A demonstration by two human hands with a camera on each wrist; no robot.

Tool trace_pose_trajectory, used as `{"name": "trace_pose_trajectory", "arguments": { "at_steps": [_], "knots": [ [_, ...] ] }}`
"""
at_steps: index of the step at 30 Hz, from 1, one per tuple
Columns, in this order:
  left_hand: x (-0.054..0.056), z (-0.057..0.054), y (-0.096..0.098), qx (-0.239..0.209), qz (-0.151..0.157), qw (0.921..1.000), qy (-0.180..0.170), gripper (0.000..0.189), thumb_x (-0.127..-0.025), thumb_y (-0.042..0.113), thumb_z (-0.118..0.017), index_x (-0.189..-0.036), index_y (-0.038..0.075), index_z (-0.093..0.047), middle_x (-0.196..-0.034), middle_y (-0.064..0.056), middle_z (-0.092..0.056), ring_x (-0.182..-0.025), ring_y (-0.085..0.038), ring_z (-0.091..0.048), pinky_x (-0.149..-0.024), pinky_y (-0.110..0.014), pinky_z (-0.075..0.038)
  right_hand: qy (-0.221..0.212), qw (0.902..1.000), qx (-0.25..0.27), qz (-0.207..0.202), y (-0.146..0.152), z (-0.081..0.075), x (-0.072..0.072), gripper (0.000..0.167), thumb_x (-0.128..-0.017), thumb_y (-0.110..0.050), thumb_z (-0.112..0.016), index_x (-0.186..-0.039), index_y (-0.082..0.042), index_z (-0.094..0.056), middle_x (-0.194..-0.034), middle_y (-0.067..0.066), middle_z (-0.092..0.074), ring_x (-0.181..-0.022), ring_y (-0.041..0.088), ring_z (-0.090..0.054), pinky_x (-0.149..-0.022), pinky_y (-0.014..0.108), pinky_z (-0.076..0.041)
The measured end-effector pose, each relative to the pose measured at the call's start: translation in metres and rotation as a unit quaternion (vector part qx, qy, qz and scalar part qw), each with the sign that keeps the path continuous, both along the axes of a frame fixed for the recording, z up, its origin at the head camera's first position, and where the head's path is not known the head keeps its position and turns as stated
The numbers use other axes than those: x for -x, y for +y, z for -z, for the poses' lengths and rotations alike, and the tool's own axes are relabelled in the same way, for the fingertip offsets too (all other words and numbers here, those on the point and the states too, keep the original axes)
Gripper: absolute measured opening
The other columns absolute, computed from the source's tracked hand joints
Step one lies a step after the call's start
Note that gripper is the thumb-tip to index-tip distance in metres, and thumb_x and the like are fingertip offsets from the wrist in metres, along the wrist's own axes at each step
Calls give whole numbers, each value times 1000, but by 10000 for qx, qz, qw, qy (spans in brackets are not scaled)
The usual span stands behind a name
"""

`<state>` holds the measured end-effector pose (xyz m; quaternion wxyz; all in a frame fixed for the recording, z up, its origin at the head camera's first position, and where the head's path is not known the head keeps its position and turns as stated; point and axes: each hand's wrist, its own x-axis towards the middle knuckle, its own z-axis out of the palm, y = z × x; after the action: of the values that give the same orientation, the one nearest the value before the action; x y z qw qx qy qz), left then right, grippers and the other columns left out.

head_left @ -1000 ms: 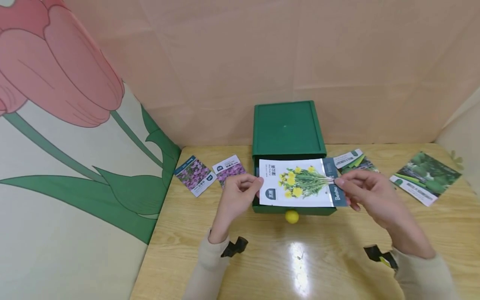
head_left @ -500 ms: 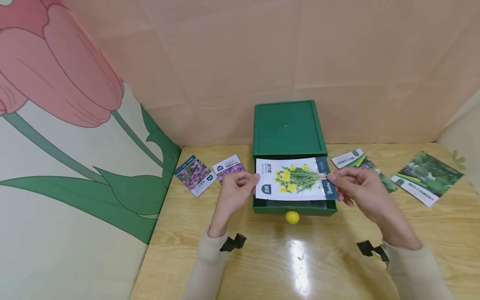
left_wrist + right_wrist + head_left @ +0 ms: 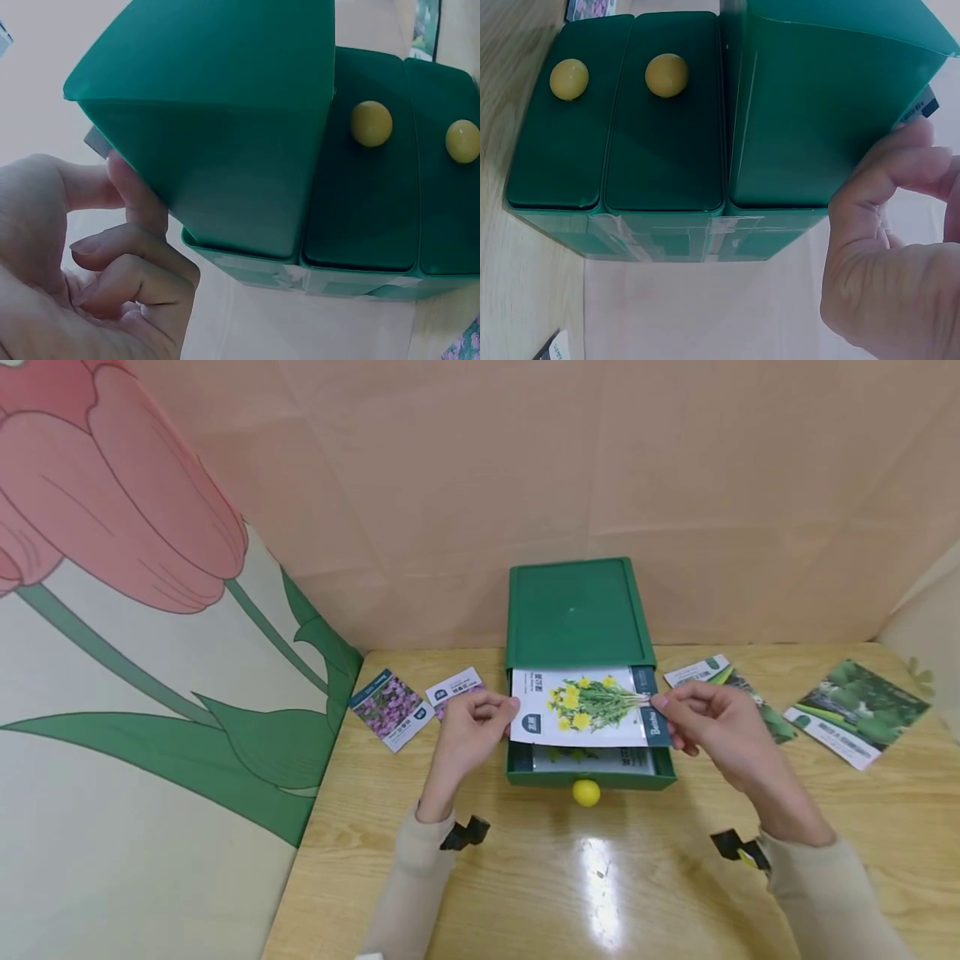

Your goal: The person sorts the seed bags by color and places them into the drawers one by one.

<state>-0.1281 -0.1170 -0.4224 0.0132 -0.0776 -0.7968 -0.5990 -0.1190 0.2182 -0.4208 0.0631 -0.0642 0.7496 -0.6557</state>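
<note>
Both hands hold a seed packet with a picture of yellow flowers (image 3: pixel 592 708) flat over the pulled-out top drawer (image 3: pixel 630 782) of a green drawer unit (image 3: pixel 573 618). At the packet's left edge, the left hand (image 3: pixel 474 735) pinches it between thumb and fingers. The right hand (image 3: pixel 716 727) grips its dark right end. Below it, another packet (image 3: pixel 600 762) shows inside the drawer, mostly covered. In the wrist views the drawer's sides hide most of the held packet; only a corner of the packet (image 3: pixel 924 105) sticks out by the right fingertips.
Two purple-flower packets (image 3: pixel 388 710) lie on the wooden table (image 3: pixel 525 877) left of the unit, and two green-leaf packets (image 3: pixel 858 714) lie to its right. Two closed drawers with yellow knobs (image 3: pixel 371 124) are below the open one. A cloth wall (image 3: pixel 450 510) stands close behind.
Both hands have carried the flower packet back toward the unit and slightly left, its far edge now at the drawer opening. The packet inside the drawer has come into sight.
</note>
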Motion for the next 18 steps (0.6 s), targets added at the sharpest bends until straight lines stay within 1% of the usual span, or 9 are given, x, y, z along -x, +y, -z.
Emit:
{"name": "trace_pose_trajectory", "arguments": {
  "at_steps": [4,9,12,15,18],
  "knots": [
    [0,0,1,120,-38,9999,67,18,-102,19,-74,-96,3,-79,-74,-7,-75,-59,-12,-63,-53,-23,-45,82,9995,-257,131,-1,0,1,23,-107,-21,-68,-100,1,-69,-67,-1,-66,-54,14,-57,-46,33,-46],
    [0,2,3,215,-94,9994,245,17,-102,20,-74,-93,6,-79,-70,-5,-72,-56,-13,-59,-50,-23,-42,69,9985,-439,323,-4,-1,2,25,-107,-25,-69,-99,-1,-70,-68,-3,-67,-53,14,-55,-47,31,-47],
    [0,2,4,269,-147,9990,319,16,-102,21,-73,-94,7,-80,-69,-3,-72,-57,-13,-59,-51,-23,-43,93,9977,-508,449,-5,0,2,26,-106,-26,-69,-100,-1,-69,-67,-3,-67,-53,14,-54,-47,31,-47],
    [-3,1,4,319,-197,9980,508,15,-102,20,-73,-97,7,-80,-70,-4,-72,-58,-13,-61,-53,-23,-47,154,9961,-642,590,-4,3,1,30,-106,-28,-69,-103,2,-68,-66,-3,-65,-52,15,-55,-46,31,-47],
    [-6,2,4,345,-292,9959,782,14,-102,17,-74,-100,6,-80,-71,-8,-74,-59,-12,-63,-54,-22,-50,221,9943,-771,707,-3,7,0,34,-106,-28,-69,-106,5,-66,-66,-1,-65,-53,16,-56,-46,30,-48]
  ]
}}
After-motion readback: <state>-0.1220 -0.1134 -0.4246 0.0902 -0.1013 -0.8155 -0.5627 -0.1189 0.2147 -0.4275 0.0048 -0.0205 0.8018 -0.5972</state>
